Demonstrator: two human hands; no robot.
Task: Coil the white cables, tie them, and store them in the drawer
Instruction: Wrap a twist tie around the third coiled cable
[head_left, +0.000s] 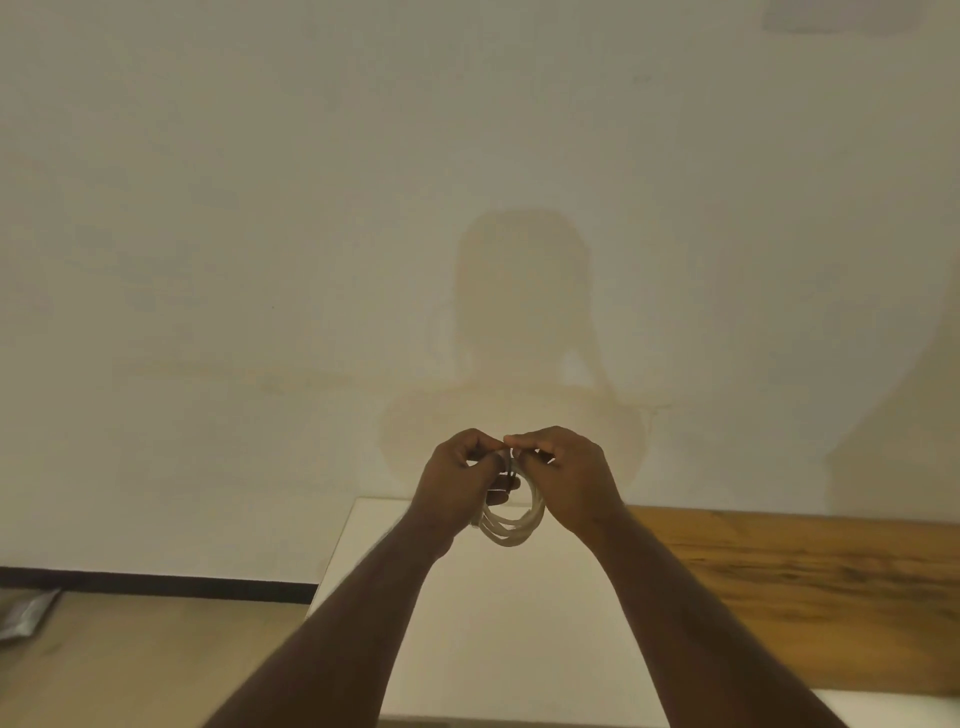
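Note:
A coiled white cable (511, 530) hangs in several loops between both hands, held up in front of the wall above a white cabinet top (498, 623). My left hand (457, 483) grips the coil's left side, fingers curled round the strands. My right hand (566, 475) pinches the top of the coil, its fingertips meeting those of the left hand. A thin dark tie seems to cross the strands between the fingers; it is too small to make out. No drawer is in view.
A plain wall fills the upper view, with my shadow on it. A wooden surface (800, 577) adjoins the cabinet on the right. Wood floor (130, 660) lies at lower left, with a grey flat object (26, 613) at the far left edge.

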